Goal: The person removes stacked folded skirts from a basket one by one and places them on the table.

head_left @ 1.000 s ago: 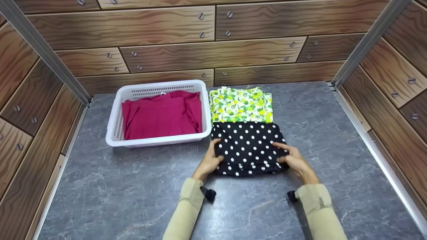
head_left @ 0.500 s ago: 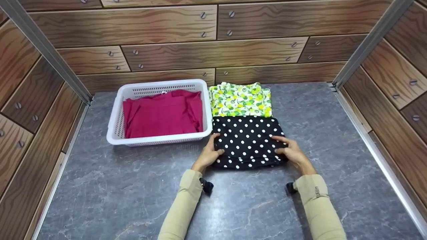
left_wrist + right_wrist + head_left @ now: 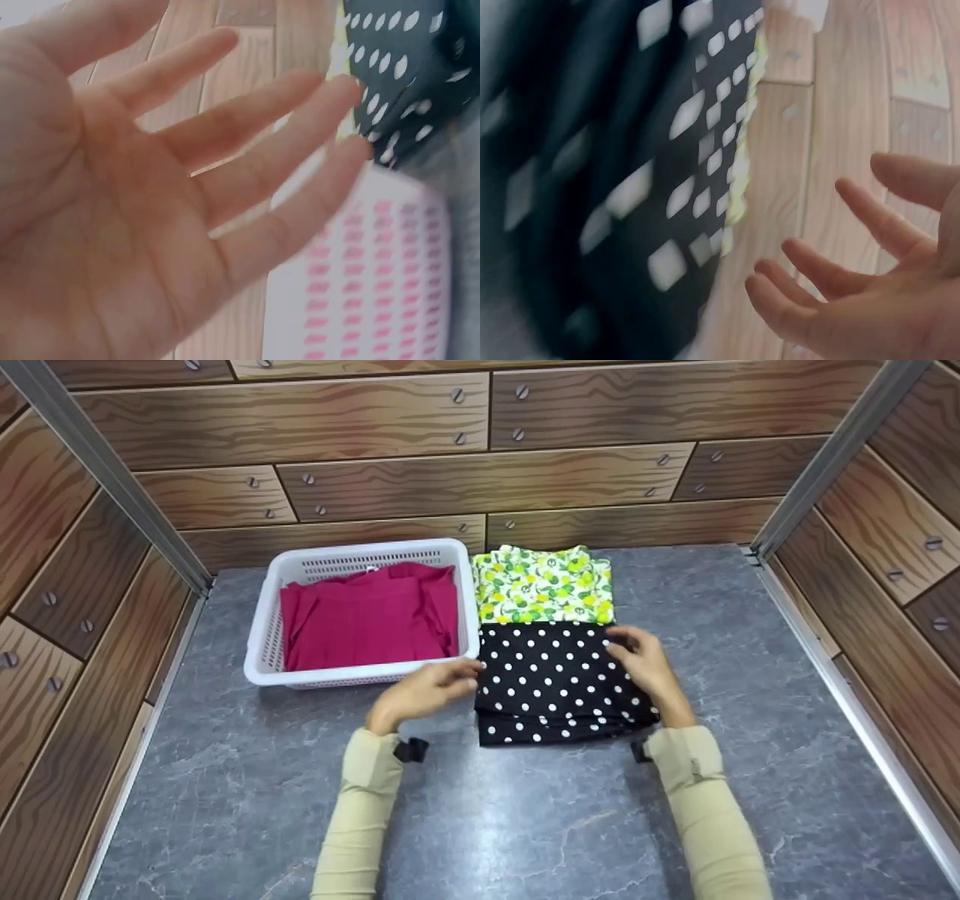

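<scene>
A folded black cloth with white polka dots [image 3: 555, 682] lies on the grey surface, to the right of the basket. My left hand [image 3: 426, 690] is at its left edge, by the basket's front right corner; in the left wrist view its fingers [image 3: 255, 172] are extended and hold nothing. Over the cloth's right side is my right hand [image 3: 641, 660]. The right wrist view shows that hand's fingers [image 3: 832, 277] spread loosely, apart from the black cloth [image 3: 667, 150]. A folded white cloth with a yellow and green lemon print [image 3: 544, 585] lies directly behind the dotted one.
A white perforated plastic basket [image 3: 262, 660] holds a folded magenta garment [image 3: 367, 619] at the left. Wood-patterned panels [image 3: 375, 420] wall in the back and both sides, with metal frame strips at the corners.
Both hands first pushed the dotted cloth slightly back with the lemon-print one, then let go. The left hand has moved left toward the basket, and the right has shifted back along the cloth.
</scene>
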Demonstrator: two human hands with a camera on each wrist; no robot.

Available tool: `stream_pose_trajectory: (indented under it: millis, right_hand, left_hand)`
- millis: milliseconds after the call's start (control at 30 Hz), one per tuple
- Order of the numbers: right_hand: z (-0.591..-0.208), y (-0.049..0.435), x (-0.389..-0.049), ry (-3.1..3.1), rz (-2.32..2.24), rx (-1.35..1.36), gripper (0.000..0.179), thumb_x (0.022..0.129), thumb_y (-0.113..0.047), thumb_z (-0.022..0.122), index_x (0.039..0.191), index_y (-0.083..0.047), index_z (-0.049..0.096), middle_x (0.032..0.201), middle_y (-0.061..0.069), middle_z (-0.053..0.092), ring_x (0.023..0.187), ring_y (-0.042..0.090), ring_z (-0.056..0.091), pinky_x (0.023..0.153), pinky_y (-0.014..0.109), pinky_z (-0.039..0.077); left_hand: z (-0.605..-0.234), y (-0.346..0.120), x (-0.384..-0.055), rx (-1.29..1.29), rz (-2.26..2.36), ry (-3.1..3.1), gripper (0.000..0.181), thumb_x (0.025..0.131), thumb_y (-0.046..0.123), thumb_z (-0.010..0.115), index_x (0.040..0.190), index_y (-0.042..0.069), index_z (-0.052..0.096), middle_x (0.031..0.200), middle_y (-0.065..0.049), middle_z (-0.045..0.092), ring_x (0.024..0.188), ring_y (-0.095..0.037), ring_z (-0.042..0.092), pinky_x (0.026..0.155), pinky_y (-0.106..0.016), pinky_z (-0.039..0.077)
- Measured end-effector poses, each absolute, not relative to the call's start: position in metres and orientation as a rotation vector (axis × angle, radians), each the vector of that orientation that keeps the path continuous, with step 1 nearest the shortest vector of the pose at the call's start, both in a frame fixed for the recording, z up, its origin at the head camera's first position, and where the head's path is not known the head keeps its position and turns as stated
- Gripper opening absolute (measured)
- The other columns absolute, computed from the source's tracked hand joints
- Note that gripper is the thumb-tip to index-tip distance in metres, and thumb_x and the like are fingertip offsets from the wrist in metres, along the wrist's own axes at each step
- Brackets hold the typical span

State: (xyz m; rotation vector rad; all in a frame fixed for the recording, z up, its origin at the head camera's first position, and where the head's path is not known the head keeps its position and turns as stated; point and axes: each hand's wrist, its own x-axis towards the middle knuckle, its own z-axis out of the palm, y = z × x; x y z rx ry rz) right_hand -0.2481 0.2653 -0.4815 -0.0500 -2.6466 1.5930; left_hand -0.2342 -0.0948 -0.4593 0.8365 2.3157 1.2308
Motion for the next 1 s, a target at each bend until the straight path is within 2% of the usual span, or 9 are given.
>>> stream_pose_trajectory:
  millis: [67, 133, 233, 400, 567, 833, 1000]
  right_hand:
    - [-0.474, 0.254, -0.253, -2.627, 1.593, -0.025, 0.033, 0.097, 0.002, 0.059, 0.128, 0.015, 0.058, 0.133, 0.033, 0.057, 0.122, 0.042, 0.054, 0.102, 0.037, 0.045]
    - [-0.466, 0.241, -0.258, -2.607, 1.63, 0.012, 0.033, 0.097, 0.001, 0.06, 0.128, 0.014, 0.059, 0.131, 0.032, 0.058, 0.116, 0.04, 0.058, 0.091, 0.029, 0.048]
    - [-0.455, 0.222, -0.267, -2.574, 1.7, 0.085, 0.034, 0.098, 0.002, 0.059, 0.129, 0.014, 0.058, 0.134, 0.03, 0.056, 0.118, 0.04, 0.057, 0.085, 0.023, 0.046]
    - [-0.443, 0.189, -0.282, -2.552, 1.791, 0.209, 0.037, 0.097, 0.003, 0.059, 0.132, 0.015, 0.055, 0.138, 0.031, 0.054, 0.122, 0.044, 0.054, 0.097, 0.036, 0.049]
    - [-0.435, 0.16, -0.293, -2.536, 1.961, 0.266, 0.041, 0.098, 0.003, 0.058, 0.135, 0.017, 0.05, 0.14, 0.033, 0.051, 0.127, 0.045, 0.052, 0.106, 0.044, 0.046]
    - [-0.425, 0.118, -0.306, -2.474, 2.276, 0.289, 0.043, 0.099, 0.002, 0.056, 0.139, 0.015, 0.046, 0.138, 0.033, 0.05, 0.124, 0.039, 0.053, 0.106, 0.047, 0.046]
    - [-0.419, 0.097, -0.315, -2.518, 2.319, 0.287, 0.044, 0.099, 0.001, 0.056, 0.14, 0.014, 0.045, 0.142, 0.035, 0.045, 0.128, 0.044, 0.05, 0.106, 0.049, 0.045]
  left_hand:
    - [-0.455, -0.102, -0.239, 0.813, 1.302, 2.348, 0.04, 0.105, 0.016, 0.054, 0.141, 0.0, 0.055, 0.133, -0.023, 0.062, 0.116, -0.035, 0.062, 0.096, -0.048, 0.052]
    - [-0.452, -0.11, -0.244, 0.782, 1.345, 2.397, 0.037, 0.105, 0.015, 0.055, 0.138, -0.001, 0.057, 0.131, -0.02, 0.064, 0.114, -0.034, 0.063, 0.095, -0.047, 0.053]
    - [-0.447, -0.12, -0.25, 0.736, 1.396, 2.455, 0.035, 0.104, 0.014, 0.055, 0.135, -0.001, 0.06, 0.128, -0.017, 0.066, 0.115, -0.034, 0.063, 0.097, -0.047, 0.051]
    - [-0.443, -0.137, -0.257, 0.672, 1.413, 2.551, 0.031, 0.104, 0.012, 0.057, 0.131, 0.0, 0.063, 0.124, -0.016, 0.069, 0.114, -0.032, 0.064, 0.099, -0.047, 0.049]
    - [-0.438, -0.15, -0.263, 0.647, 1.388, 2.612, 0.031, 0.103, 0.012, 0.057, 0.131, 0.0, 0.063, 0.121, -0.019, 0.069, 0.112, -0.033, 0.064, 0.096, -0.048, 0.05]
    - [-0.432, -0.17, -0.273, 0.575, 1.367, 2.668, 0.033, 0.103, 0.011, 0.056, 0.132, -0.003, 0.06, 0.121, -0.025, 0.067, 0.114, -0.038, 0.063, 0.099, -0.051, 0.048]
    - [-0.428, -0.179, -0.28, 0.527, 1.339, 2.691, 0.035, 0.103, 0.011, 0.055, 0.135, -0.003, 0.057, 0.122, -0.026, 0.066, 0.115, -0.04, 0.062, 0.1, -0.052, 0.047]
